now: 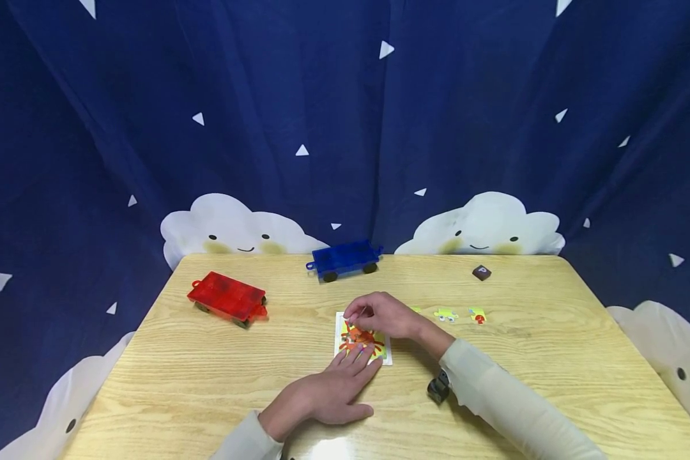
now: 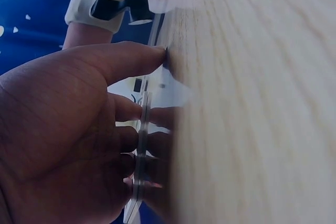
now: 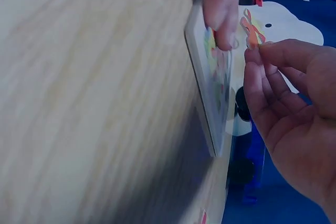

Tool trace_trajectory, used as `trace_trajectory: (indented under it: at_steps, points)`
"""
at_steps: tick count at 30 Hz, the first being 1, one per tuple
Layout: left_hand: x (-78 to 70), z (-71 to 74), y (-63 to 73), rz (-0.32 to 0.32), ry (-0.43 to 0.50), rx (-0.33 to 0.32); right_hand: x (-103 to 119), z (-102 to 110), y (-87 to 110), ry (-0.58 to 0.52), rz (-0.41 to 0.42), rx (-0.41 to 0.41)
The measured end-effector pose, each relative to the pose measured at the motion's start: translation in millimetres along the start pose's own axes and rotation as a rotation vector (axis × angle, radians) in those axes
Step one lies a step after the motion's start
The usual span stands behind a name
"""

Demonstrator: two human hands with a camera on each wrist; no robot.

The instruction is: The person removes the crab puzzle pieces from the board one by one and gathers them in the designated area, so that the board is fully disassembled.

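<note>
A small jigsaw puzzle board (image 1: pixel 338 327) with a white rim lies on the table, showing a red-orange crab on yellow. My left hand (image 1: pixel 330 395) lies over its near edge, fingers extended and fingertips touching the board, thumb out to the side. Above the board's upper part, my right hand (image 1: pixel 386 315) pinches an orange puzzle piece (image 3: pixel 253 33) between thumb and fingertips. In the right wrist view the piece is held up off the board. Both hands hide parts of the picture.
Loose puzzle pieces (image 1: pixel 446 315) lie right of the board, one partly hidden by the right hand. A red toy wagon (image 1: pixel 228 296) stands at left, a blue toy wagon (image 1: pixel 345 258) at the back. A dark tile (image 1: pixel 482 273) sits back right; a black object (image 1: pixel 437 388) lies by the right sleeve.
</note>
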State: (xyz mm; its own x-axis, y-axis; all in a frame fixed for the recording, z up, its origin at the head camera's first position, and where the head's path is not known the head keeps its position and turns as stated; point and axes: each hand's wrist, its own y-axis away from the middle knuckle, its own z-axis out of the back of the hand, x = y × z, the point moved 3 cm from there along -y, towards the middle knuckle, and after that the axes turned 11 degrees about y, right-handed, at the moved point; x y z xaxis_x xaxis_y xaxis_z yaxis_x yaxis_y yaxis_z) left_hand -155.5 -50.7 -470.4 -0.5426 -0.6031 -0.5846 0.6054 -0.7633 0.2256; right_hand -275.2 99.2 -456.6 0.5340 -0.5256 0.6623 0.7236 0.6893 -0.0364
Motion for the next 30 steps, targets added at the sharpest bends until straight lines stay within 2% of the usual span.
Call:
trace_trajectory:
  at_steps: [12, 21, 30]
  points:
    - [1.7, -1.3, -2.4, -0.016, -0.018, -0.004, -16.9, 24.5, 24.3, -0.035, 0.003, -0.048]
    - [1.1, -1.8, -2.4, -0.02, 0.004, 0.014, -32.4, 48.8, 54.8, 0.028, -0.051, -0.067]
    - [0.1, -1.0, -1.2, -0.017, -0.009, 0.0, -44.4, 55.5, 83.2, 0.075, -0.063, -0.038]
